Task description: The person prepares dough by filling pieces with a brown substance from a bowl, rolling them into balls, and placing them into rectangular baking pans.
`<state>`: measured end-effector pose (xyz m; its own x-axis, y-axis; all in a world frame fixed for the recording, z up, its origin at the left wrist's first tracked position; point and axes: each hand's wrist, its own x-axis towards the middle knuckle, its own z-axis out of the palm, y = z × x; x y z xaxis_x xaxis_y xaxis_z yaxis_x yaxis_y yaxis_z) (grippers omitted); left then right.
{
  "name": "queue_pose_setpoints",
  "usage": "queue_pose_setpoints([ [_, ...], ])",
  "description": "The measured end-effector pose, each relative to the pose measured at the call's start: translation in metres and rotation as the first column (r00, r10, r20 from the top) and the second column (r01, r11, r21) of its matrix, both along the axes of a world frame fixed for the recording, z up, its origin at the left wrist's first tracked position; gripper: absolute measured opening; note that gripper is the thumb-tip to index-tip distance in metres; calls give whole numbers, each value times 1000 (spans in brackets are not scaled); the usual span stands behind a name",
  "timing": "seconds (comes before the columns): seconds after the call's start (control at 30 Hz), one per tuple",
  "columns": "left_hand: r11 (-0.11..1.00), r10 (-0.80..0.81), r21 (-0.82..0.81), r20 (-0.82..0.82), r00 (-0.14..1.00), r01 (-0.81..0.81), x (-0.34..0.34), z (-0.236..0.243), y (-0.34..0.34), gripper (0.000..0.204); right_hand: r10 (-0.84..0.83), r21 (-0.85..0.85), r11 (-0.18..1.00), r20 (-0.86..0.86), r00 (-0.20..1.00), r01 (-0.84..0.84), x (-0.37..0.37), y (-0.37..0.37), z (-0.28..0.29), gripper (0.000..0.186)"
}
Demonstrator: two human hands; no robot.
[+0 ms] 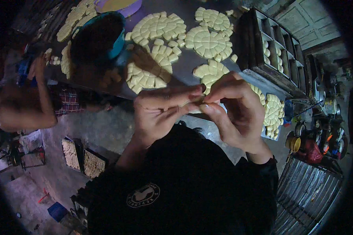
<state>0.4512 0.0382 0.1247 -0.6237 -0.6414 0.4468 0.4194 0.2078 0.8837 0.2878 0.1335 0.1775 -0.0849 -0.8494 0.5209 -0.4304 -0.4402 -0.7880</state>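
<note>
Left hand (156,111) meets right (239,113) (dough (208,42) beyond).

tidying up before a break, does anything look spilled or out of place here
Nothing looks clearly spilled or damaged. Slightly untidy: a few small loose dough pieces lie on the table outside the dough rounds, odd only because most pieces sit packed together.

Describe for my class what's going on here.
The left hand and right hand meet at the fingertips; anything pinched between them is too hidden to name. Pale, dough-like pieces lie in clusters on the table, and more pale pieces sit in a rack at the right. Another person is at the left.
</note>
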Motion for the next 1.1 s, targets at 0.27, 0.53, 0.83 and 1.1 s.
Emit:
queue_pose_setpoints([
  [0.27,685,-312,611,-245,918,396,-8,-30,-77,33,-168,70,974,-408,897,214,9,-69,2,57],
  [0.53,826,-339,534,210,917,183,-29,-71,-145,25,-366,592,797,314,876,121,16,-127,-50,57],
  [0.83,919,-318,357,427,846,165,-36,-199,-160,34,-539,695,614,24,842,374,3,-79,-243,25],
  [1.1,886,-219,-207,601,768,414,-58,-192,-160,40,-732,492,518,-170,660,700,9,-24,-221,25],
])
